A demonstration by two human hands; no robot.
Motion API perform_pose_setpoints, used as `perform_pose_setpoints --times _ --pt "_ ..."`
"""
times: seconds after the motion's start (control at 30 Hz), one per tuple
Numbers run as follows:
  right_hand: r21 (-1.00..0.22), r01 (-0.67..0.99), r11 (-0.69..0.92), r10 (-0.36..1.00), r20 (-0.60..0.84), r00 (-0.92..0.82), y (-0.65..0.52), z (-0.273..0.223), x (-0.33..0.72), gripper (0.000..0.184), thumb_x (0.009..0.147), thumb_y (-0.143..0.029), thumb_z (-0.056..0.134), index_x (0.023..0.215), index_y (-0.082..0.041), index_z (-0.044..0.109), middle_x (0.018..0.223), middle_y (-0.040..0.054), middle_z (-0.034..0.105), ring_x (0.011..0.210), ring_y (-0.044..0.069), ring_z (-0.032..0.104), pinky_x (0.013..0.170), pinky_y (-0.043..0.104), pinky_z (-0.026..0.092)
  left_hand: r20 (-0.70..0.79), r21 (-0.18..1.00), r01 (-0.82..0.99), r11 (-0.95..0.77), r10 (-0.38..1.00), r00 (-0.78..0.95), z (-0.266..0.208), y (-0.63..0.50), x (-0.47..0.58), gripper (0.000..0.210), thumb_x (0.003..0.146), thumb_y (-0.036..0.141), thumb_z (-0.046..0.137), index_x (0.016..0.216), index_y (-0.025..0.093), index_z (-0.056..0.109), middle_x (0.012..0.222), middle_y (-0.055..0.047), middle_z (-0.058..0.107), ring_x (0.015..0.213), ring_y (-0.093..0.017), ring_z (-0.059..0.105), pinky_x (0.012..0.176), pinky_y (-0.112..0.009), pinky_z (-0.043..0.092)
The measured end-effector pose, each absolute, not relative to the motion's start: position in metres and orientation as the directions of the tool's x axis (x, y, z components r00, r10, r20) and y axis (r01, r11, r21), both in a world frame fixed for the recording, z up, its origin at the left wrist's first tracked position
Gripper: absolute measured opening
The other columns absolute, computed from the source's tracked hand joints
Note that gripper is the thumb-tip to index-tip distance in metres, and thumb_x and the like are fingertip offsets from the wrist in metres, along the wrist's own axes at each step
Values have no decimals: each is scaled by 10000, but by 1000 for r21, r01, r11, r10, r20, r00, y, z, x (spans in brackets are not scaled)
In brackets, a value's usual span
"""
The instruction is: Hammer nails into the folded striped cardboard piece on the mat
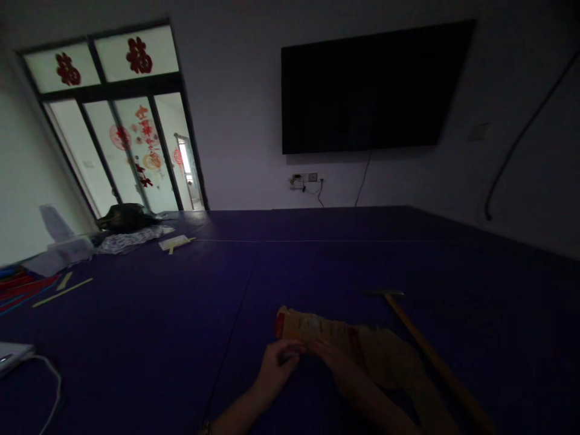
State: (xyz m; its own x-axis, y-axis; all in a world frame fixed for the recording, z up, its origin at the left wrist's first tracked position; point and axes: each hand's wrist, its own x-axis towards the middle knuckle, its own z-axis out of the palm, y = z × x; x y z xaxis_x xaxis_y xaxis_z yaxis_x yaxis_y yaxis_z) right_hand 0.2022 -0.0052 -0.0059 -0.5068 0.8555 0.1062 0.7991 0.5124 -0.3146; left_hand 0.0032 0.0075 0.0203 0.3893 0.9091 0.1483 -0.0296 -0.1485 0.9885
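Note:
A torn strip of brown cardboard (378,351) with a red printed end lies in front of me on the dark blue table. My left hand (278,365) pinches its near edge close to the red end, thumb and fingers curled together. Right beside it, my right hand (338,365) grips the same edge, its fingertips almost meeting the left ones; its thumb is hidden. A hammer with a long wooden handle (432,353) rests to the right of the cardboard, head pointing away from me. The picture is dim, so fine detail is lost.
The blue table (181,314) reaches toward the far wall. At left are a white device (16,356) with a cable, red and blue strips (27,290), a clear plastic box (72,248) and a dark bag (127,217). A screen (371,90) hangs on the wall.

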Motion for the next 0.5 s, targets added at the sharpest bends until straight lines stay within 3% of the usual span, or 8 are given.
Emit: perform_pose_setpoints --times 0.17,0.3,0.37,0.43,0.5 --pt "-451 679 579 802 168 -573 -19 8 188 617 649 24 268 1236 -105 410 1316 113 372 1237 159 265 1006 379 286 257 966 24 -258 966 38 20 14 -2 250 701 314 508 887 148 529 802 -58 598 773 -178 563 725 -284 447" --pt "-445 670 594 800 242 -549 -28 13 183 623 638 16 285 1225 -134 431 1301 80 408 1223 149 305 997 356 313 263 960 134 -244 953 -153 7 29 -6 373 647 173 476 1016 153 427 999 -88 539 928 -185 529 827 -305 419" --pt "-418 682 600 800 321 -507 -30 20 189 567 646 -15 308 1150 -167 517 1227 65 501 1159 158 412 962 344 361 254 943 260 -207 954 -162 3 34 -9 461 628 143 464 1084 131 399 1104 -119 490 1039 -206 475 898 -332 373" --pt "-401 762 508 842 418 -341 -29 32 205 418 700 -98 334 978 -200 629 1047 68 631 1009 184 548 872 340 433 237 906 385 -173 964 -124 4 37 -11 526 622 143 470 1139 101 383 1174 -149 449 1123 -235 408 941 -361 327" --pt "-434 866 247 874 486 -5 -25 43 231 316 742 -213 360 830 -213 663 880 78 683 834 207 617 733 332 480 211 862 482 -157 976 -59 7 37 -12 553 615 147 481 1156 81 390 1215 -168 428 1187 -261 333 974 -386 277"
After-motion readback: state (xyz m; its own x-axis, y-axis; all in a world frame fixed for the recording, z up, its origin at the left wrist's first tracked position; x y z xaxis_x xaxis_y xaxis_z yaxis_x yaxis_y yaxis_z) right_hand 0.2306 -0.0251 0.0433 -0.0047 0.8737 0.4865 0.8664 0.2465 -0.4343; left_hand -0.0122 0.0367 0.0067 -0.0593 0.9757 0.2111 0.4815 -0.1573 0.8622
